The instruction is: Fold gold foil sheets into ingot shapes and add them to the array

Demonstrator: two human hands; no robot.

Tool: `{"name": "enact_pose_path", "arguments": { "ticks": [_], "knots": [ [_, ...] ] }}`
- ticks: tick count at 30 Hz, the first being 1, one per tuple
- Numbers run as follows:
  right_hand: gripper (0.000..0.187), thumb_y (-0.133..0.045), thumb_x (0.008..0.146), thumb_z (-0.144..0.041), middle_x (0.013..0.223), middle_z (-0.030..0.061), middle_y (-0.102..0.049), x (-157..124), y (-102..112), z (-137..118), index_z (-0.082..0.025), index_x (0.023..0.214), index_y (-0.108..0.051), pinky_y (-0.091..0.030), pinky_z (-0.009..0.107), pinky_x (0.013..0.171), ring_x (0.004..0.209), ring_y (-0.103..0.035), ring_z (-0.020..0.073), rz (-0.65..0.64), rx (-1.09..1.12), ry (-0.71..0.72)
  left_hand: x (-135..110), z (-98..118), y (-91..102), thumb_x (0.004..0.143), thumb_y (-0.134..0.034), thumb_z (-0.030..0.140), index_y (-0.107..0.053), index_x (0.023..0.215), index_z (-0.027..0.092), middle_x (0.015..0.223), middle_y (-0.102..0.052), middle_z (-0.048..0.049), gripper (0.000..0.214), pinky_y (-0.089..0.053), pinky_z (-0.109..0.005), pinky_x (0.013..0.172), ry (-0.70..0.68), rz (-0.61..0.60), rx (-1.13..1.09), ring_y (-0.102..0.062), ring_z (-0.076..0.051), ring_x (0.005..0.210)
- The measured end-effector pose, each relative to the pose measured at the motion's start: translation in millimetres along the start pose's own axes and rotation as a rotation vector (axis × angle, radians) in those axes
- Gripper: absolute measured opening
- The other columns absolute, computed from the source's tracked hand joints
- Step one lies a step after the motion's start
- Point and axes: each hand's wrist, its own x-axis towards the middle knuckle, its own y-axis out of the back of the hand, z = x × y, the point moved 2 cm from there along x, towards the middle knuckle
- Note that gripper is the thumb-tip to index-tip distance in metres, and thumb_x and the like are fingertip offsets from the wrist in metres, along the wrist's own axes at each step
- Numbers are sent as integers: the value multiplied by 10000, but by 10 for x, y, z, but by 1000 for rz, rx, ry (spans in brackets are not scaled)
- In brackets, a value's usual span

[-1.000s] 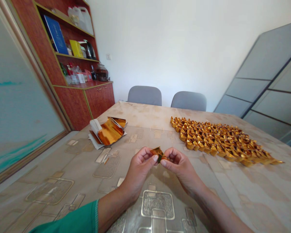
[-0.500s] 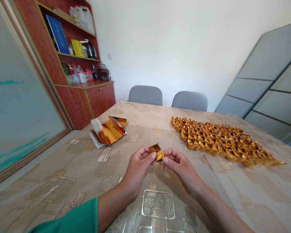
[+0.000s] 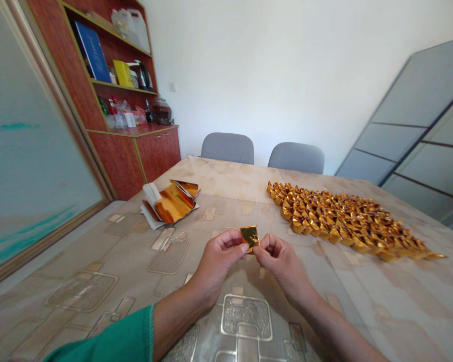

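A patterned vinyl-covered table (image 3: 226, 173) fills the lower view, with a reddish wooden cabinet (image 3: 128, 161) beyond its far left corner. On the table's right side lies a dense block of folded gold-foil pieces (image 3: 343, 223), set in close rows. Toward the table's far left sits a loose stack of gold foil sheets (image 3: 171, 206) on white paper, well apart from the block. Near the table's centre, the left hand (image 3: 221, 261) and right hand (image 3: 281, 266) face each other, curled and narrowly closed, holding a small square of gold foil (image 3: 249, 237) up between them. Its lower edge is hidden behind the fingertips, so any folds there are hard to make out. A green sleeve (image 3: 113, 339) is cut off at the bottom edge.
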Motion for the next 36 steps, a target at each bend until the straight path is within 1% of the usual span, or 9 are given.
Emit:
{"name": "enact_pose_path", "arguments": {
  "ticks": [4,10,14,19,24,27,30,32,36],
  "knots": [
    [279,-698,725,-352,525,-53,-436,-4,11,-9,-236,572,-496,-280,260,475,471,-364,116,-8,16,-25,18,0,12,673,-755,172,-727,864,147,829,-706,-33,195,-448,-232,714,-17,15,34,-600,-126,756],
    [245,-650,804,-463,684,9,-609,-3,36,-53,-230,729,-639,-372,287,583,597,-494,154,-187,106,-51,53,16,50,661,-760,194,-725,852,153,792,-695,-22,199,-447,-234,687,-57,79,33,-590,-118,715],
    [272,-683,784,-453,599,-22,-522,5,27,-43,-233,645,-601,-330,278,554,561,-438,146,-139,85,0,43,11,39,642,-775,171,-716,919,156,823,-697,-27,284,-455,-230,693,-31,95,38,-602,-121,746],
    [274,-676,795,-444,594,-19,-526,4,36,-12,-238,632,-597,-315,284,542,560,-430,154,-91,60,59,26,-10,21,670,-786,217,-699,931,163,864,-698,-29,281,-463,-233,734,-7,40,-9,-616,-122,786],
    [290,-689,788,-450,585,-9,-552,-4,60,-14,-231,617,-606,-328,284,545,541,-435,147,-129,110,-7,40,-11,43,607,-807,159,-705,842,141,792,-694,-23,257,-457,-228,708,10,19,-2,-610,-115,730],
    [302,-613,839,-502,679,28,-635,-4,85,-10,-222,740,-672,-382,302,600,589,-499,162,-170,234,-90,53,7,52,584,-816,153,-703,834,142,779,-700,-24,275,-458,-231,686,36,58,-56,-611,-116,709],
    [427,-467,902,-562,733,57,-659,3,125,-7,-207,856,-701,-404,320,619,624,-529,178,-143,324,-108,62,33,56,556,-823,132,-700,798,151,738,-697,-7,272,-453,-221,661,58,127,-106,-606,-103,673],
    [443,-451,907,-568,730,58,-653,7,139,-11,-207,842,-699,-405,322,622,636,-531,182,-123,289,-80,60,49,50,553,-821,123,-704,785,154,718,-692,1,261,-454,-217,659,51,138,-115,-606,-100,666],
    [340,-576,852,-532,682,26,-614,13,115,-29,-228,726,-661,-382,310,610,624,-507,176,-109,104,-22,48,54,43,583,-807,124,-713,800,154,770,-706,-14,238,-464,-224,692,6,101,-70,-618,-109,706]
  ]
}}
